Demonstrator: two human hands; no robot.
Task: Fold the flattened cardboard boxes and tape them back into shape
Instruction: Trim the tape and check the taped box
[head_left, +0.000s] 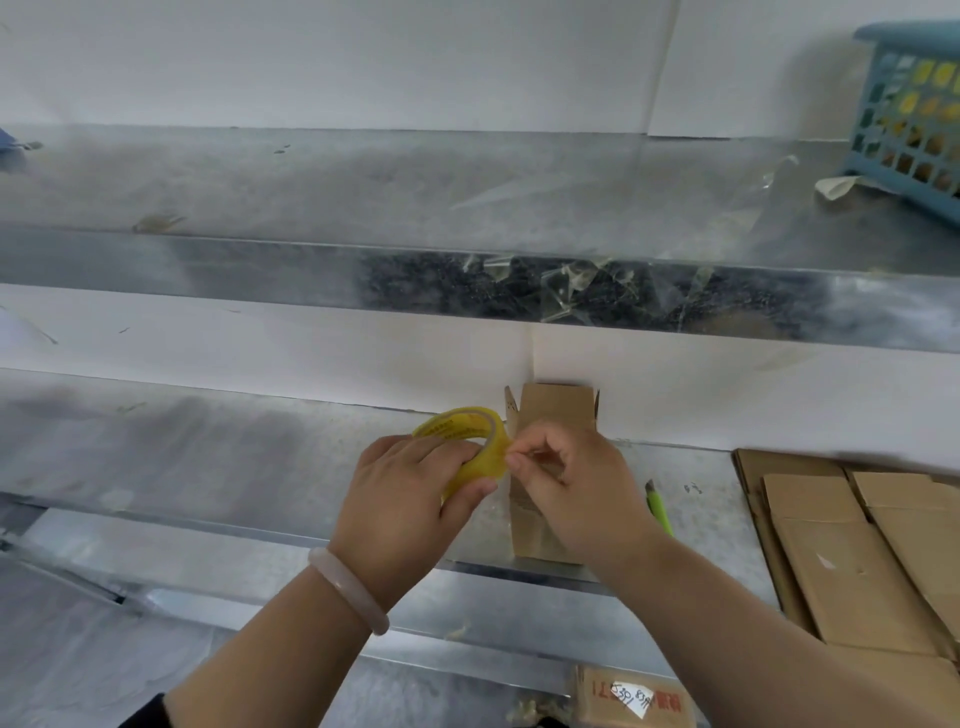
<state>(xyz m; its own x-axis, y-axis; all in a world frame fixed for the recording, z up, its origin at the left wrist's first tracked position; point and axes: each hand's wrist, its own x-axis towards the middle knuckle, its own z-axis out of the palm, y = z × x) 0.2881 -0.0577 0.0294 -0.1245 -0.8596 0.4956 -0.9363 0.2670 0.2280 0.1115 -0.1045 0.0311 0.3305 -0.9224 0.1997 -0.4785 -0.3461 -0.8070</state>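
Note:
My left hand (410, 506) grips a roll of yellow tape (467, 447) held just above the metal worktop (208, 457). My right hand (566, 488) has its thumb and forefinger pinched at the tape's edge on the right side of the roll. Behind and under both hands lies a small cardboard box (553, 415), partly folded, with its flaps up at the far end near the wall. Most of the box is hidden by my right hand. A stack of flattened cardboard boxes (852, 545) lies at the right.
A green box cutter (658, 512) lies right of the small box. A blue plastic basket (909, 114) stands on the upper shelf at far right, with scraps of clear tape (571, 286) stuck along that shelf's front edge. A labelled carton (631, 701) sits below the worktop.

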